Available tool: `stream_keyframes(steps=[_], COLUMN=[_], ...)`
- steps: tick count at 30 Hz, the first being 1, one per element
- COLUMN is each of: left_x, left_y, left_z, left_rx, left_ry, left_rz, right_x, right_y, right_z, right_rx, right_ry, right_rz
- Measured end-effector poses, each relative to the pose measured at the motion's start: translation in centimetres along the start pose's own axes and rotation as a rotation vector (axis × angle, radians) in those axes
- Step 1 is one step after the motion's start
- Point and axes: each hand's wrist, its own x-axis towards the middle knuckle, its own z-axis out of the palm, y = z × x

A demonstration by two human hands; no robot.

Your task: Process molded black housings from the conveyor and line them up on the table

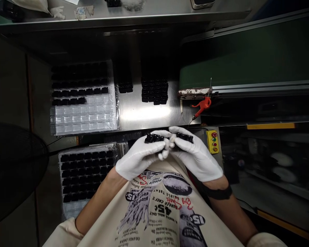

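Both hands wear white gloves and meet in front of my chest, just below the steel table's edge. My left hand (140, 156) is closed around a small black plastic part (153, 138) held at its fingertips. My right hand (197, 156) is closed on another small black part (184, 137). The fingertips of the two hands touch between the parts. A dark band sits on my right wrist.
A steel worktable (144, 115) carries a clear tray (83, 103) partly filled with black parts and two groups of stacked black parts (154, 91). A second tray of black parts (86, 171) lies lower left. A green conveyor belt (247, 61), an orange tool (203, 104) and a yellow button box (212, 141) are at right.
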Motion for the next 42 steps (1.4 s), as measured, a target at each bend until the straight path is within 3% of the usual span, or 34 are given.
stream_keyframes(steps=[8,15,30,42], left_x=[0.0,0.1,1.2,1.2], left_y=[-0.3,-0.8,-2.3,-1.4], left_z=[0.4,1.3,0.1,0.5], left_rx=[-0.017,-0.171,-0.204,-0.197], left_ry=[-0.051,0.046,0.077,0.072], left_rz=[0.010,-0.040,-0.031,-0.033], right_x=[0.1,0.9,1.6,1.8], right_y=[-0.5,-0.7,0.4,0.2], right_z=[0.8,0.3,0.2,1.0], right_rx=[0.112,0.285,0.196,0.137], right_ry=[-0.062,-0.101,-0.071,-0.003], right_rz=[0.063,0.174,0.073,0.031])
